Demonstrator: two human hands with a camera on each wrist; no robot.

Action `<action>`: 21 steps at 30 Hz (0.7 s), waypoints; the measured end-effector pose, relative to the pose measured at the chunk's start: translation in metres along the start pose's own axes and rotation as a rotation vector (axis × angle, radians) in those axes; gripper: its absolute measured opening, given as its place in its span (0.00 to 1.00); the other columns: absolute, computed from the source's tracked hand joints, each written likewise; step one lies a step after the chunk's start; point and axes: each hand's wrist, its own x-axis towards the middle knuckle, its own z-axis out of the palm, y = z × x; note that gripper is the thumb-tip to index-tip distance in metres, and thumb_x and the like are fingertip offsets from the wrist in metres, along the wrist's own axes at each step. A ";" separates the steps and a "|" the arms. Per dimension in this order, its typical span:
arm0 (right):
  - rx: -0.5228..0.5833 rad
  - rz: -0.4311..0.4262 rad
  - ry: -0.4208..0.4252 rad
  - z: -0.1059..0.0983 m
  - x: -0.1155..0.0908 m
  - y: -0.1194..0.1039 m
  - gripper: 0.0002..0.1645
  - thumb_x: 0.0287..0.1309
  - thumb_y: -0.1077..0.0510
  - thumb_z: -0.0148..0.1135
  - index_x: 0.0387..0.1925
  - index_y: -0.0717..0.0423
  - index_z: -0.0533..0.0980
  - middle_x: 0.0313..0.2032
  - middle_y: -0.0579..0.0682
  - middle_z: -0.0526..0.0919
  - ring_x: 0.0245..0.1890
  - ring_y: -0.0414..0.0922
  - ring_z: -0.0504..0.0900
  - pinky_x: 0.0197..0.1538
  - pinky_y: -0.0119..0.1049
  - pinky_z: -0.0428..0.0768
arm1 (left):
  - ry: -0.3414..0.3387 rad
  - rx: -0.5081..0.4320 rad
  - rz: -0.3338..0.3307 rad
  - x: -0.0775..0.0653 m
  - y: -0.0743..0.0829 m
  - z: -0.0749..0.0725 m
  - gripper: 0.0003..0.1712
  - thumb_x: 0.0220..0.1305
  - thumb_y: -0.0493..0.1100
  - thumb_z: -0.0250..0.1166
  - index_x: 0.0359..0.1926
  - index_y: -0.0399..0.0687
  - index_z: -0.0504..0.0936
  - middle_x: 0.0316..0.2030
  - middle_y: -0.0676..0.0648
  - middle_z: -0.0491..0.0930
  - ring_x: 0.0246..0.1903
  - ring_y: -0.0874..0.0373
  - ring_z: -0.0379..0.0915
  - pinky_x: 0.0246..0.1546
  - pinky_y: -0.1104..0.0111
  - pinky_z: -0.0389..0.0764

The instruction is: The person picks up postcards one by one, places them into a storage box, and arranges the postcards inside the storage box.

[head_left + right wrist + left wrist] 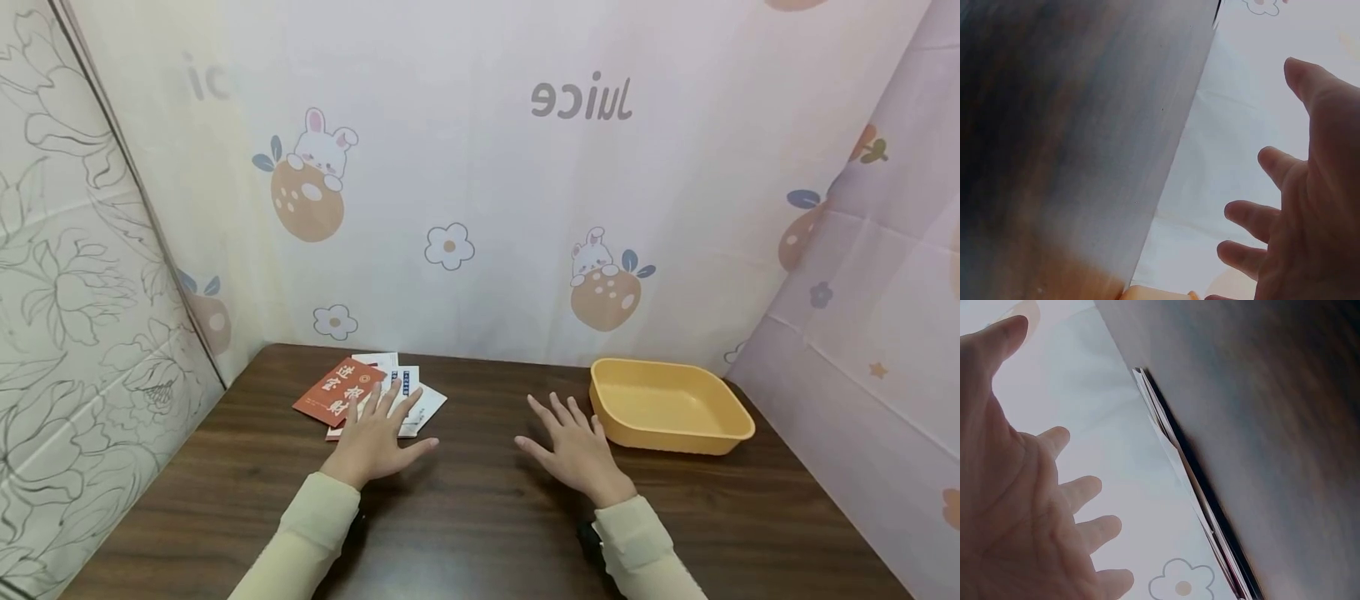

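Note:
My left hand [371,442] hovers palm down with fingers spread, partly hiding a small pile of papers. On the pile's left lies a red printed card or envelope [330,395] with white characters. Fanned beside it are white paper pieces [429,407], some printed in blue. In the left wrist view the pile [1188,481] shows edge-on, apart from the left hand's [1022,512] spread fingers. To the right, my right hand [577,454] is also spread above the table, holding nothing. Just beyond it stands a yellow plastic tray [667,440], whose inside looks bare.
Everything rests on a dark wood-grain table [480,517]. A patterned curtain [480,167] with rabbits and fruit hangs behind its far edge. White floral sheeting [75,292] borders the left side, and more patterned cloth [870,350] the right.

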 end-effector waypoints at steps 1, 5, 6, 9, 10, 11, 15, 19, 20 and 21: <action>0.002 -0.002 0.005 0.000 0.000 0.000 0.47 0.65 0.25 0.50 0.77 0.42 0.59 0.75 0.62 0.56 0.75 0.65 0.49 0.66 0.73 0.48 | 0.004 -0.001 0.001 0.000 0.000 0.000 0.51 0.61 0.78 0.53 0.78 0.59 0.59 0.77 0.39 0.51 0.74 0.35 0.43 0.67 0.32 0.42; -0.007 -0.006 0.018 0.003 -0.001 0.001 0.46 0.65 0.25 0.49 0.76 0.43 0.61 0.74 0.62 0.58 0.74 0.65 0.50 0.66 0.73 0.49 | 0.016 -0.002 0.015 0.000 0.000 0.002 0.51 0.61 0.78 0.53 0.78 0.58 0.59 0.77 0.40 0.50 0.74 0.36 0.43 0.67 0.33 0.42; -0.007 -0.007 0.015 0.003 -0.001 0.001 0.46 0.65 0.25 0.49 0.76 0.44 0.61 0.74 0.62 0.58 0.74 0.65 0.50 0.66 0.73 0.49 | 0.010 0.000 0.016 0.000 0.000 0.003 0.52 0.61 0.79 0.52 0.78 0.59 0.59 0.77 0.40 0.49 0.75 0.36 0.43 0.68 0.34 0.42; -0.008 -0.004 0.008 0.001 0.000 0.000 0.46 0.66 0.26 0.50 0.76 0.43 0.60 0.74 0.62 0.57 0.74 0.64 0.50 0.67 0.72 0.49 | 0.004 0.003 0.021 0.000 0.000 0.003 0.52 0.61 0.79 0.52 0.78 0.59 0.58 0.77 0.40 0.48 0.75 0.36 0.43 0.68 0.34 0.43; -0.005 -0.009 0.013 0.000 0.000 0.000 0.46 0.66 0.27 0.51 0.76 0.44 0.61 0.74 0.62 0.57 0.74 0.64 0.50 0.67 0.72 0.49 | 0.007 0.007 0.022 0.000 0.000 0.003 0.52 0.61 0.79 0.52 0.78 0.58 0.58 0.77 0.40 0.48 0.75 0.36 0.43 0.68 0.34 0.43; -0.010 -0.011 0.019 0.000 0.000 0.000 0.45 0.66 0.27 0.51 0.76 0.44 0.60 0.74 0.62 0.57 0.74 0.64 0.50 0.67 0.72 0.49 | 0.012 0.010 0.023 0.000 0.000 0.003 0.52 0.61 0.78 0.52 0.78 0.58 0.58 0.77 0.40 0.49 0.74 0.36 0.44 0.68 0.34 0.44; -0.028 -0.028 0.056 -0.003 0.002 0.001 0.44 0.67 0.29 0.52 0.76 0.44 0.61 0.74 0.62 0.58 0.74 0.63 0.52 0.67 0.71 0.51 | 0.036 0.009 0.030 0.000 0.000 0.001 0.51 0.61 0.77 0.55 0.77 0.57 0.61 0.76 0.39 0.53 0.74 0.35 0.46 0.67 0.34 0.46; -0.035 -0.036 0.076 -0.003 0.002 0.003 0.42 0.68 0.31 0.54 0.75 0.45 0.63 0.74 0.61 0.59 0.74 0.62 0.53 0.67 0.70 0.52 | 0.013 0.000 0.029 0.000 0.001 0.000 0.51 0.61 0.77 0.54 0.77 0.57 0.60 0.75 0.38 0.54 0.74 0.35 0.46 0.68 0.35 0.45; -0.031 -0.039 0.085 -0.002 0.001 0.003 0.41 0.68 0.32 0.54 0.75 0.45 0.64 0.74 0.61 0.59 0.74 0.62 0.53 0.67 0.70 0.52 | 0.004 0.000 0.026 0.000 0.001 0.000 0.51 0.61 0.78 0.54 0.77 0.58 0.60 0.76 0.38 0.54 0.74 0.35 0.46 0.68 0.36 0.45; -0.030 -0.043 0.097 -0.002 0.001 0.003 0.40 0.68 0.33 0.54 0.74 0.45 0.64 0.73 0.62 0.60 0.74 0.62 0.54 0.67 0.70 0.53 | -0.001 0.003 0.024 0.000 0.001 0.001 0.51 0.61 0.78 0.53 0.78 0.58 0.59 0.76 0.39 0.54 0.74 0.36 0.46 0.69 0.36 0.44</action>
